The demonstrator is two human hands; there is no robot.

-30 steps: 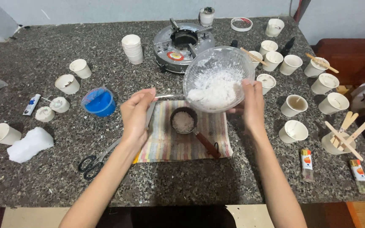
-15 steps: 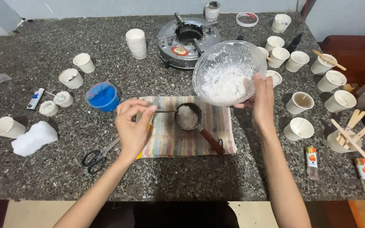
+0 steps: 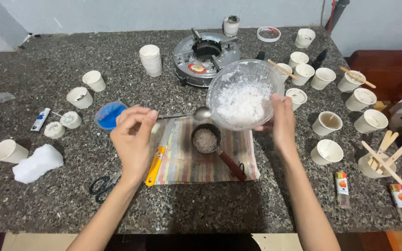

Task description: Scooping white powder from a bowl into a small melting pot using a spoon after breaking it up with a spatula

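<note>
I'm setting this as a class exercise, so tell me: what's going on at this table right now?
A person stands at a speckled stone table. The right hand tilts a clear bowl of white flakes above a small dark pot on a striped cloth. The left hand holds a metal spoon, its scoop at the bowl's edge. Many white cups, a small stove and scissors lie around.

Two bare hands are seen, a left hand and a right hand. One clear plastic bowl of white flakes, one metal spoon, one small dark saucepan, one striped cloth, one round metal burner, one blue-lidded tub and one pair of black scissors are counted.
</note>
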